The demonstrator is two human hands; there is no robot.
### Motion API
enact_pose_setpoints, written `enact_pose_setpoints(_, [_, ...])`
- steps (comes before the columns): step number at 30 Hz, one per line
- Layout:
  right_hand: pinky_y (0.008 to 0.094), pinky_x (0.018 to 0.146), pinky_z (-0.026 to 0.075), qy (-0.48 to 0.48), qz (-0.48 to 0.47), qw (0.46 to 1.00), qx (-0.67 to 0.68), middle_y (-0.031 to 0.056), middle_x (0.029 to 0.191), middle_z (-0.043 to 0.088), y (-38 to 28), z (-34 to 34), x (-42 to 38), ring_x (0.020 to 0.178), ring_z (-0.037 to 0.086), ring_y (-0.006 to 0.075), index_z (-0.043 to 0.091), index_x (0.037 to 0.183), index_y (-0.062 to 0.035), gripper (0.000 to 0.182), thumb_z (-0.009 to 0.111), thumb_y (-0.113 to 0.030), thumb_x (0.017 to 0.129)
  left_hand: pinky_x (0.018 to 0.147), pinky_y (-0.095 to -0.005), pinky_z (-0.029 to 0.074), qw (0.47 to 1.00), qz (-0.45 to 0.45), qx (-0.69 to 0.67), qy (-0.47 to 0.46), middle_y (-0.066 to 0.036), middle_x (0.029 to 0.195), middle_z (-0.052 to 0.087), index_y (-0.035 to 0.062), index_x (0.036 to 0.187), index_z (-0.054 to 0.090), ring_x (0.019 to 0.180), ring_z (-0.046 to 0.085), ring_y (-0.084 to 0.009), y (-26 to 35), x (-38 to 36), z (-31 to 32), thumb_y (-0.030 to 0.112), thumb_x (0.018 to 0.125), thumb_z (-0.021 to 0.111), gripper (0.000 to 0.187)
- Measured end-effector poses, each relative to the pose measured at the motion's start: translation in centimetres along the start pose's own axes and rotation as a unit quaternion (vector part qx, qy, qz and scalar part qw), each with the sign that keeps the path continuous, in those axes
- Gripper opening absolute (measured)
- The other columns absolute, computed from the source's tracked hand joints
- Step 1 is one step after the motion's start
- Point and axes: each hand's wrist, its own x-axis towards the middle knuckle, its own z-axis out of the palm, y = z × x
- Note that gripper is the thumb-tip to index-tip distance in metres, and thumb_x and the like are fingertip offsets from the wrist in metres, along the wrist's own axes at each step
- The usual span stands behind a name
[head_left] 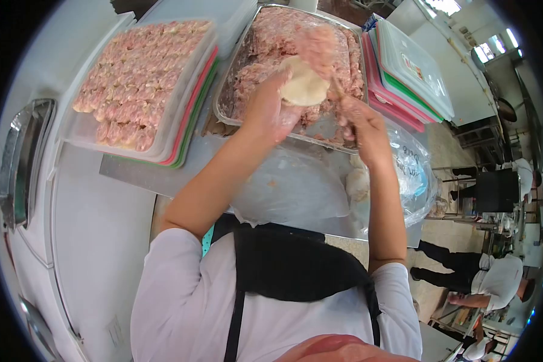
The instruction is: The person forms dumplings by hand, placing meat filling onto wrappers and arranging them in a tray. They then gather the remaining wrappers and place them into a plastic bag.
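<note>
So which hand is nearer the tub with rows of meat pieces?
Left. The left hand, over the meat pan, is right of the tub; the right hand is farther right, near the pan's right edge.

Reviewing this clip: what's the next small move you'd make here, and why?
Probably lower the blurred clump of minced meat onto the round dough wrapper with the thin tool. The left hand holds the wrapper face up, its visible face bare, while the right hand grips the tool, whose far end seems to carry the meat beside the wrapper.
</note>
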Motion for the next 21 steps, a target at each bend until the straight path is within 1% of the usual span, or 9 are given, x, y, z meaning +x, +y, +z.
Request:
enact_pose_setpoints(3, [0.0328,0.057,0.046,0.03,-0.168,0.964,-0.206,0.0061,0.074,0.058,2.7,1.2,0.6,0.064,0.056,0.0164,0.065,0.111,-0.0016,0.029,0.058,-0.024,0.094,0.089,-0.0441,0.048,0.987,0.023,-0.158,-0.034,-0.017,0.106,0.058,-0.002,0.111,0.054,0.097,0.059,-0.0286,0.4,1.3,1.6,0.037,0.099,0.04,0.043])
enact_pose_setpoints(5, [0.038,0.063,0.048,0.016,-0.23,0.894,-0.383,0.0116,0.08,0.061,0.9,0.6,-0.3,0.072,0.06,0.0268,0.064,0.111,-0.001,0.027,0.059,-0.02,0.092,0.099,-0.0485,0.041,0.95,0.028,-0.182,-0.251,-0.015,0.106,0.057,-0.0021,0.114,0.052,0.103,0.056,-0.0292,0.2,2.9,-2.2,0.042,0.099,0.037,0.049])
enact_pose_setpoints(8, [0.0428,0.067,0.05,0.003,-0.216,0.797,-0.564,0.0164,0.088,0.062,-2.5,0.3,-2.9,0.081,0.061,0.0366,0.062,0.112,-0.0032,0.027,0.06,-0.016,0.089,0.103,-0.0527,0.037,0.888,0.036,-0.168,-0.426,-0.013,0.102,0.056,-0.001,0.112,0.054,0.106,0.054,-0.0299,-0.6,7.4,-9.1,0.048,0.097,0.037,0.053])
enact_pose_setpoints(9, [0.044,0.067,0.05,0.001,-0.195,0.768,-0.61,0.0175,0.09,0.062,-3.0,0.4,-3.3,0.083,0.061,0.0388,0.062,0.112,-0.0045,0.027,0.061,-0.016,0.087,0.101,-0.053,0.037,0.919,0.038,-0.155,-0.361,-0.013,0.101,0.056,-0.0006,0.111,0.054,0.105,0.053,-0.0303,-0.4,7.1,-8.8,0.049,0.097,0.038,0.055])
enact_pose_setpoints(10, [0.0444,0.067,0.05,0.003,-0.214,0.777,-0.592,0.0169,0.09,0.062,-2.8,0.8,-3.1,0.083,0.061,0.0382,0.061,0.113,-0.0053,0.027,0.06,-0.016,0.088,0.1,-0.0534,0.037,0.945,0.037,-0.139,-0.294,-0.012,0.099,0.056,-0.0002,0.11,0.055,0.104,0.053,-0.0308,-0.2,6.8,-8.4,0.051,0.096,0.038,0.056])
enact_pose_setpoints(12, [0.0454,0.068,0.05,0.007,-0.251,0.793,-0.555,0.0157,0.089,0.061,-1.9,1.9,-2.8,0.081,0.062,0.0369,0.059,0.114,-0.007,0.027,0.058,-0.017,0.088,0.096,-0.0528,0.039,0.993,0.025,-0.093,0.065,-0.011,0.094,0.057,0.0004,0.109,0.056,0.099,0.054,-0.0321,1.2,2.2,-2.5,0.054,0.095,0.039,0.058])
enact_pose_setpoints(15, [0.0459,0.067,0.05,-0.022,-0.24,0.75,-0.616,0.015,0.09,0.061,-3.2,1.2,-2.4,0.079,0.063,0.0359,0.058,0.114,-0.007,0.028,0.057,-0.018,0.089,0.093,-0.05,0.039,0.991,0.029,-0.073,0.106,-0.013,0.099,0.058,-0.0007,0.112,0.054,0.1,0.053,-0.0343,2.2,1.3,-1.0,0.057,0.093,0.042,0.062])
enact_pose_setpoints(18, [0.0464,0.071,0.048,0.007,-0.172,0.751,-0.638,0.0173,0.09,0.059,-6.8,3.1,-4.6,0.085,0.06,0.0385,0.059,0.117,-0.0034,0.03,0.058,-0.012,0.088,0.099,-0.0495,0.037,0.993,0.034,-0.059,0.1,-0.017,0.112,0.056,-0.0023,0.115,0.052,0.109,0.05,-0.0367,2.7,2.2,-2.5,0.057,0.092,0.045,0.064])
enact_pose_setpoints(21, [0.0457,0.07,0.049,-0.009,-0.218,0.77,-0.599,0.0178,0.092,0.06,-3.7,4.1,-3.3,0.086,0.06,0.0391,0.061,0.113,-0.0022,0.029,0.059,-0.012,0.087,0.105,-0.0523,0.034,0.996,0.034,-0.045,0.071,-0.019,0.124,0.05,-0.0023,0.118,0.05,0.12,0.046,-0.0377,2.7,2.0,-1.7,0.053,0.092,0.048,0.061])
